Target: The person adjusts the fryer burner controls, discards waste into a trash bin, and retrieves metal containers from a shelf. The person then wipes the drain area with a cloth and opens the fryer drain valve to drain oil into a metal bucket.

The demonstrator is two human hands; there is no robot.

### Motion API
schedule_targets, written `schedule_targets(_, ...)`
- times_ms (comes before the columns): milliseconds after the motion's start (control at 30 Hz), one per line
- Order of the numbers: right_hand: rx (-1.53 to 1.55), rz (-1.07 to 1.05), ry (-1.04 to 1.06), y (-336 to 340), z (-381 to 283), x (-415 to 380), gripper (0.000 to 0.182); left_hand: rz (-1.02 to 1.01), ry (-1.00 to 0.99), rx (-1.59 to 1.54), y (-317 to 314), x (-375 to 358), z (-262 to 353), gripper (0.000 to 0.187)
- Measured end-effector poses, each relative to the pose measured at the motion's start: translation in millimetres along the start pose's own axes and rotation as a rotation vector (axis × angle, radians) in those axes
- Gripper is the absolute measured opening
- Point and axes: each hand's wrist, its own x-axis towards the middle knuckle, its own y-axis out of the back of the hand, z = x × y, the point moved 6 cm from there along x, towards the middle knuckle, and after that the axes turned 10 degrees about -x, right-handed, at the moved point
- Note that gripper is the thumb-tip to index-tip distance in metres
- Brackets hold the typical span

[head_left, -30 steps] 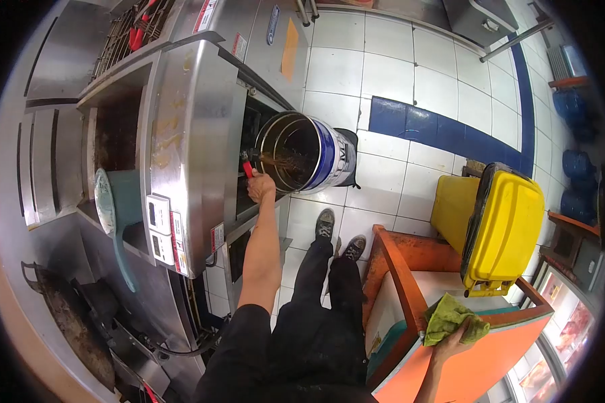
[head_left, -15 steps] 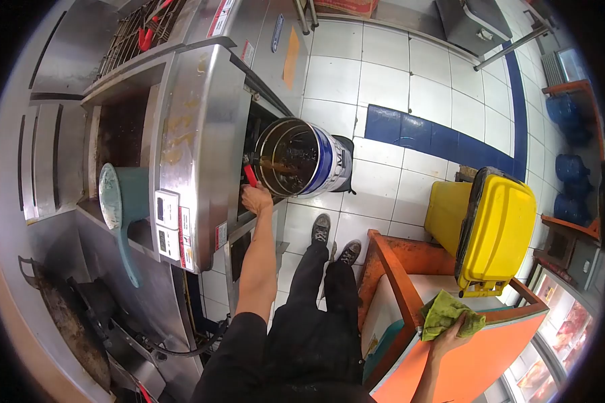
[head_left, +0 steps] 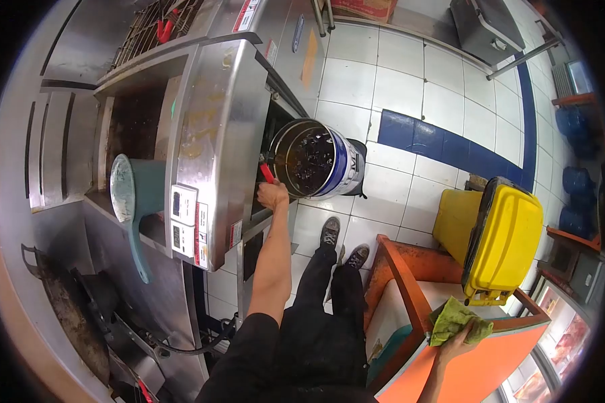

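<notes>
My left hand (head_left: 273, 195) is closed around a red lever handle (head_left: 267, 173) at the opening under the steel fryer (head_left: 212, 154). Right beside that handle stands a metal bucket (head_left: 351, 168) with a blue and white outside, holding dark brown liquid (head_left: 309, 160) with glints and bubbles on its surface. Over on the right, my right hand (head_left: 456, 342) grips a green cloth (head_left: 450, 321), resting against the top edge of the orange cabinet (head_left: 477, 363). Its fingers are partly covered by the cloth.
A teal long-handled scoop (head_left: 148, 191) lies on the fryer top. The yellow lidded bin (head_left: 504, 242) stands beyond the orange cabinet. My shoes (head_left: 331, 232) are on white floor tiles close to the bucket. A dark hose (head_left: 195, 349) runs low at the left.
A brown stream falling into the bucket half a second ago no longer shows. The camera view has shifted slightly, while both hands keep their holds.
</notes>
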Motion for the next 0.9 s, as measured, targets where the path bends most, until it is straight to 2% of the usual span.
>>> schedule_targets(200, -0.030, -0.028, 0.019, 0.3, 2.5, 0.9, 0.038, 0.056, 0.089, -0.027, -4.5, -5.4, 4.1, 0.030)
schedule_targets(400, 0.006, -0.049, 0.013, -1.2, 4.7, 0.7, 0.038, -0.023, 0.149, -0.131, -14.5, -16.4, 14.4, 0.025)
schedule_targets(600, -0.022, -0.056, 0.114, 3.4, 8.3, 4.9, 0.030, -0.184, 0.221, -0.220, -22.9, -34.9, 18.6, 0.035)
schedule_targets(700, 0.016, -0.141, 0.092, 1.1, 14.1, 3.1, 0.029, -0.299, 0.070, -0.314, -41.8, -15.8, -8.6, 0.040)
schedule_targets(733, 0.030, -0.129, 0.102, 0.5, 7.6, 2.1, 0.029, -0.296, 0.060, -0.333, -31.3, -13.1, -2.8, 0.040)
schedule_targets(800, -0.004, -0.061, 0.257, 3.0, -10.7, 0.0, 0.032, -0.313, -0.027, -0.331, -12.5, -18.1, 8.1, 0.040)
schedule_targets(833, 0.026, -0.125, 0.202, 1.7, -6.6, 3.3, 0.036, -0.309, -0.087, -0.470, 0.5, -20.5, 8.0, 0.038)
schedule_targets(900, 0.011, -0.125, 0.176, 7.3, -13.6, -0.8, 0.037, -0.302, -0.174, -0.474, 38.7, -40.9, -0.1, 0.034)
